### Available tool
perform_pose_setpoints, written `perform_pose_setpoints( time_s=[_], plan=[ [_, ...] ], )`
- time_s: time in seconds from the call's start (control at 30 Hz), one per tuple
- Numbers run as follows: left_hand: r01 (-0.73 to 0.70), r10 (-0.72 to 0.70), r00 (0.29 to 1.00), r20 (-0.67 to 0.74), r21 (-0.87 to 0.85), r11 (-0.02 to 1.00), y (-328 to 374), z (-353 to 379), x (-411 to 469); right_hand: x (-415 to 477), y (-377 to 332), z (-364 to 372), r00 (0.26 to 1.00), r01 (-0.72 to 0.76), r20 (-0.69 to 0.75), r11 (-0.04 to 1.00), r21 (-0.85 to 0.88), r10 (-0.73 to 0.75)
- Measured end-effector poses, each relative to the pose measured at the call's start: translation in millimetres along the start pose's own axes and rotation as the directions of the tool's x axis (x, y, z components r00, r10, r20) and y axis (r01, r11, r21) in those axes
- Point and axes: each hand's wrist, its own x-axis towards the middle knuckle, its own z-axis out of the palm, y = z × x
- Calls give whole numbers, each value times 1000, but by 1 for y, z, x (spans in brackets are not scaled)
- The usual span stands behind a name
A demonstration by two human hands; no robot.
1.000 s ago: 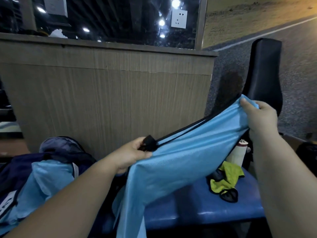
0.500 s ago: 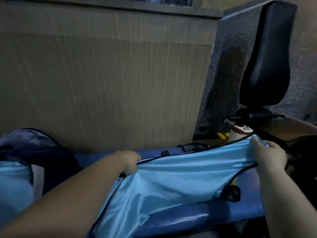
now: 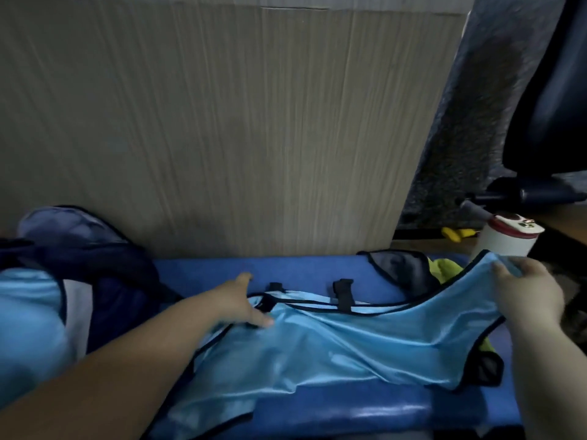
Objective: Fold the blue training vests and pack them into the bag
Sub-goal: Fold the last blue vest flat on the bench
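Note:
A light blue training vest (image 3: 333,350) with black trim lies spread across the blue bench (image 3: 203,271), its lower left part hanging over the front edge. My left hand (image 3: 238,303) rests on its left end with the fingers stretched out flat. My right hand (image 3: 527,293) pinches the vest's right shoulder strap and holds it slightly raised. The dark navy bag (image 3: 104,265) stands open at the bench's left end, and another light blue vest (image 3: 28,328) sits at its front.
A wood-grain panel (image 3: 222,122) rises right behind the bench. A white bottle with a red cap (image 3: 508,236) stands at the right end, beside a yellow-green and black cloth (image 3: 441,268). A black chair back (image 3: 552,106) stands at far right.
Both hands brought the vest down from the air onto the bench. My left hand let go of the black strap and now lies flat on the fabric. The view tilted downward.

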Motion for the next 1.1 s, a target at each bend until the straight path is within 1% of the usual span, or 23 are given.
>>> perform_pose_setpoints(
  time_s=[0.03, 0.1, 0.17, 0.23, 0.27, 0.3, 0.33, 0.37, 0.4, 0.43, 0.47, 0.5, 0.53, 0.57, 0.7, 0.77, 0.83, 0.9, 0.97, 1.0, 1.03, 1.07, 1.1],
  plan=[
    [27, -31, 998, 57, 70, 997, -8, -2, -4, -3, -4, 4, 1000, 3, 20, 1000, -6, -3],
    [38, -59, 994, 89, 229, 973, -19, -5, -10, -12, -11, 13, 999, 23, 23, 999, -36, -23],
    [31, -70, 991, 115, 312, 950, -20, -7, -17, -23, -18, 21, 994, 104, -11, 974, -200, -109],
    [23, -70, 989, 130, 333, 943, -19, -7, -24, -39, -22, 31, 963, 249, -4, 893, -374, -270],
    [13, -60, 990, 131, 330, 944, -17, -5, -27, -47, -23, 37, 928, 345, 23, 832, -435, -373],
    [-4, -38, 991, 131, 312, 950, -17, -4, -28, -55, -25, 44, 882, 441, 74, 759, -479, -466],
    [-21, -16, 991, 129, 279, 960, -17, -1, -30, -64, -27, 50, 830, 543, 172, 700, -463, -530],
    [-33, 3, 991, 131, 226, 974, -18, 2, -31, -74, -29, 56, 791, 612, 327, 686, -395, -517],
    [-44, 26, 990, 140, 130, 990, -19, 4, -32, -83, -29, 64, 749, 622, 502, 720, -308, -433],
    [-44, 46, 987, 152, -19, 999, -19, 6, -34, -94, -28, 69, 674, 608, 662, 755, -244, -329],
    [-37, 67, 985, 157, -183, 982, -19, 7, -36, -103, -26, 75, 584, 610, 768, 766, -202, -263],
    [-25, 79, 984, 157, -319, 947, -19, 7, -39, -110, -23, 82, 499, 653, 832, 737, -177, -242],
    [-13, 84, 984, 158, -408, 913, -18, 6, -39, -114, -18, 88, 444, 698, 862, 698, -161, -245],
    [-6, 90, 983, 161, -461, 887, -18, 4, -39, -115, -13, 93, 413, 731, 881, 661, -168, -233],
    [-27, 141, 979, 148, -589, 808, -15, -20, -42, -112, -10, 90, 449, 742, 880, 613, -271, -155],
    [-27, 177, 962, 209, -572, 820, -15, -39, -43, -108, -10, 85, 404, 760, 910, 588, -275, -96],
    [3, 184, 925, 332, -490, 872, -13, -61, -44, -103, -9, 83, 354, 782, 934, 563, -267, -49],
    [-4, 112, 921, 374, -278, 961, -6, -80, -42, -102, -11, 80, 299, 820, 954, 520, -239, -33],
    [14, -35, 978, 204, 100, 995, 0, -90, -36, -101, -13, 79, 237, 854, 971, 482, -194, -29],
    [61, -85, 995, 59, 327, 943, 3, -90, -33, -102, -15, 77, 208, 857, 978, 488, -166, -31],
    [140, -101, 989, -104, 506, 851, 6, -86, -31, -101, -14, 77, 186, 846, 982, 515, -139, -41],
    [216, -82, 967, -242, 602, 769, 9, -78, -30, -102, -15, 75, 174, 822, 983, 559, -113, -57],
    [260, -43, 942, -333, 642, 721, 13, -68, -30, -102, -15, 73, 179, 780, 981, 619, -92, -79]
  ],
)
